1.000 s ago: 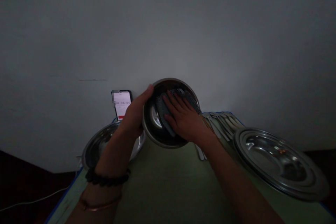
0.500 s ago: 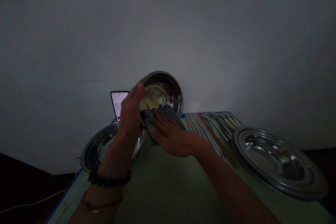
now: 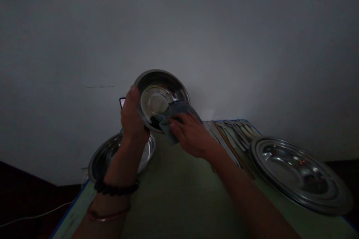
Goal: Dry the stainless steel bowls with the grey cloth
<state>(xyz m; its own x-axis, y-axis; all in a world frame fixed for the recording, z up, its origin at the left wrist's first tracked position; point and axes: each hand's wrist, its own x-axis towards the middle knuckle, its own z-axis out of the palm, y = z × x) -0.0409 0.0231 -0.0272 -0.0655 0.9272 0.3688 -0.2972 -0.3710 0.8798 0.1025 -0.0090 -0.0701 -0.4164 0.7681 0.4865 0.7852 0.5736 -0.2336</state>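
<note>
A steel bowl [image 3: 157,95] is held up above the far end of the table, its inside tilted toward me. My left hand [image 3: 131,117] grips its left rim, thumb over the edge. A grey cloth [image 3: 171,114] lies against the bowl's lower right rim, and my right hand [image 3: 190,134] is closed on it, pressing it to the rim. The left wrist wears a dark bead bracelet and a thin band.
A steel plate [image 3: 120,153] lies under my left hand on the green table [image 3: 179,198]. A large steel plate [image 3: 300,173] sits at the right. Several pieces of cutlery [image 3: 232,134] lie in a row behind it. A lit phone [image 3: 122,102] leans on the wall.
The bowl has risen and moved left, turning its inside more toward me. My right hand with the cloth has slid from inside the bowl down to its lower right rim.
</note>
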